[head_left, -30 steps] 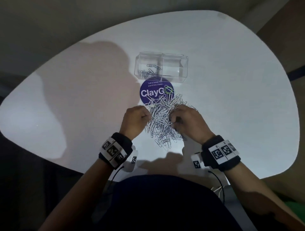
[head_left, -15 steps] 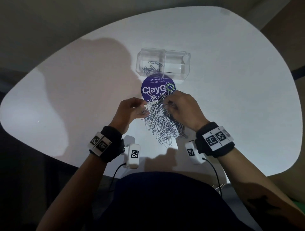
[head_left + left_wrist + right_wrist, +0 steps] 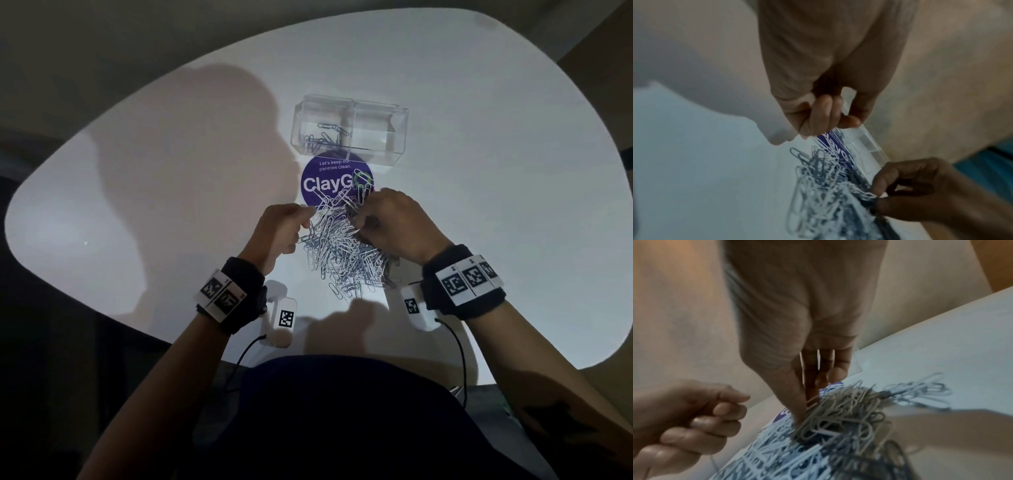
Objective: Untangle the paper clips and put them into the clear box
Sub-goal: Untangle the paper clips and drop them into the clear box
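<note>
A tangled heap of silver paper clips [image 3: 346, 246] lies on the white table [image 3: 496, 205], its far end over a purple round sticker [image 3: 325, 181]. Beyond it stands the clear box [image 3: 349, 133], with several clips in its left compartment. My right hand [image 3: 394, 226] is over the heap's far right part. Its thumb and forefinger pinch clips [image 3: 812, 402] that are still linked to the heap [image 3: 828, 194]. My left hand [image 3: 287, 229] has curled fingers at the heap's left edge and appears to pinch a clip there. The left wrist view does not show what those fingers [image 3: 826, 113] hold.
The box's right compartment [image 3: 380, 133] looks empty. Wide bare tabletop lies to the left [image 3: 154, 205] and right of the heap. The table's near edge runs just behind my wrists, and my dark-clothed lap [image 3: 342, 411] is below it.
Both hands moved away from me along the heap toward the sticker. The right hand went from the near right side to the far end and now tugs at clips there.
</note>
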`<action>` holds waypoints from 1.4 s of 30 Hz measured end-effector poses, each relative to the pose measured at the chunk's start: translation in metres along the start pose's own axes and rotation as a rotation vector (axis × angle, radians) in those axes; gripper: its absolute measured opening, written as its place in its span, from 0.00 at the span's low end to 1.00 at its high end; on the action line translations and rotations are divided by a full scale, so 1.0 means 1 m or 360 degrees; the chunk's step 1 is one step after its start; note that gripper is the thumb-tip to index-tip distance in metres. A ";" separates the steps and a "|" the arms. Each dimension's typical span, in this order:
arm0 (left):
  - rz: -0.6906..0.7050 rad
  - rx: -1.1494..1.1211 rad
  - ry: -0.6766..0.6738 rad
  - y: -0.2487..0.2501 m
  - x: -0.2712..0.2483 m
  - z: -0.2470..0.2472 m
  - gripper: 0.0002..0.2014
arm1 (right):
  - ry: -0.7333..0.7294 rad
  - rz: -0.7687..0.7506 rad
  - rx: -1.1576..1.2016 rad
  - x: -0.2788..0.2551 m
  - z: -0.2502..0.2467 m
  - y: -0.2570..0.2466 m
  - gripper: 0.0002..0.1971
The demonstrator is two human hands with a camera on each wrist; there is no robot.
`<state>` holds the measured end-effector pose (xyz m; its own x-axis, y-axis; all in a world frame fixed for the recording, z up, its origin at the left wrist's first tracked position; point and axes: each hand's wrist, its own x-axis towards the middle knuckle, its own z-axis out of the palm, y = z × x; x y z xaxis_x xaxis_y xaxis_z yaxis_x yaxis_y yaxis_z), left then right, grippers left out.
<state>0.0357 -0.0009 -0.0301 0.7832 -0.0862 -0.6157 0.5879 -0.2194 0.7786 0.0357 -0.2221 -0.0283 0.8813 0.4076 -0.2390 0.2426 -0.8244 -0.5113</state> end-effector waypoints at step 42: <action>0.0289 0.0275 -0.0020 -0.012 -0.009 -0.012 0.03 | 0.0329 0.0222 0.0799 0.008 0.011 -0.002 0.04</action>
<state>0.0241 0.0145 -0.0319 0.8697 -0.1511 -0.4699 0.3937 -0.3618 0.8450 0.0376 -0.2129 -0.0378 0.9646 0.1811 -0.1916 -0.0603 -0.5562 -0.8289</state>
